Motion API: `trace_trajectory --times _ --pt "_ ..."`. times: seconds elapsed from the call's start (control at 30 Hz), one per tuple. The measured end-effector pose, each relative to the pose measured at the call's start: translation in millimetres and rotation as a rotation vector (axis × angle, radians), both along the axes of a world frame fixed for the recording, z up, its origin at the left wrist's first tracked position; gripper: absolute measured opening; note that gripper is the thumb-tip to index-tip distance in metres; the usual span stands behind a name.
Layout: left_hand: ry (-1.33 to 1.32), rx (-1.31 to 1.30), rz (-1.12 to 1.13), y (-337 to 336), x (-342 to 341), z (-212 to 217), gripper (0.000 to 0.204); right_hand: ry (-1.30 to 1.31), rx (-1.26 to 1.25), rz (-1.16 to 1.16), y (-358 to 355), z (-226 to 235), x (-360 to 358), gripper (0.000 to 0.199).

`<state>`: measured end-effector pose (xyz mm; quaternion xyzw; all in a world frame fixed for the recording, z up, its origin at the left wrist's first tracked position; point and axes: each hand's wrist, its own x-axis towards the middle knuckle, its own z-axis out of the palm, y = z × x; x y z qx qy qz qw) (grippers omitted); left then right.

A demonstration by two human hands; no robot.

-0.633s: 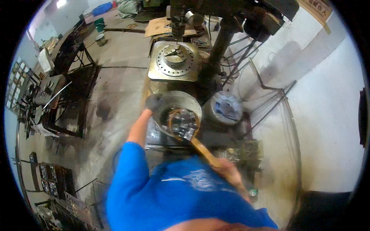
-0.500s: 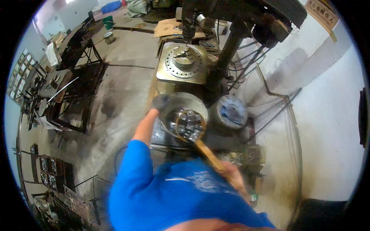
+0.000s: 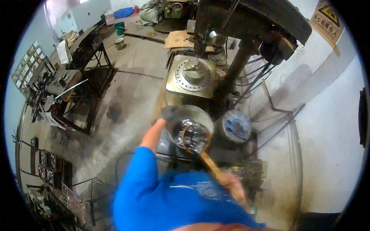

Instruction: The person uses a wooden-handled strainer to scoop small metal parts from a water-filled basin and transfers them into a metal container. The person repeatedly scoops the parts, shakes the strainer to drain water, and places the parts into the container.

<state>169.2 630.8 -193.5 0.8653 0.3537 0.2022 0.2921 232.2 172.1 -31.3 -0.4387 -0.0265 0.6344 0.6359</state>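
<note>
In the middle, the left hand point(image 3: 169, 114) grips the bowl point(image 3: 190, 129) rim while the right hand point(image 3: 231, 184), fingers closed on a wooden brush point(image 3: 206, 159), has wet it only partly.

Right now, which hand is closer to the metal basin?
Left. The left hand, dark-gloved, grips the rim of the metal basin. The right hand is back near the body, holding the wooden handle that reaches into it.

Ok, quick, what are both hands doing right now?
Left hand: gloved, gripping the rim of the round metal basin.
Right hand: closed on the wooden handle.
</note>
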Motion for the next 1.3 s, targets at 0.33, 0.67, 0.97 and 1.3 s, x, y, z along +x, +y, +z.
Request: trace_trajectory --times 0.33,0.67,0.97,1.3 --pt "0.009 0.058 0.018 -2 0 8 0.029 0.067 0.092 0.177 -9 -34 17 0.058" --pt "0.022 -0.027 0.027 -8 0 16 0.028 0.064 0.039 0.077 -12 -36 9 0.056" --pt "-0.01 -0.014 0.047 -1 -2 -4 0.031 0.051 0.036 0.087 -11 -40 6 0.06" --pt "0.097 -0.055 0.013 -5 0 17 0.031 -0.044 0.039 0.045 -4 -10 -5 0.058"
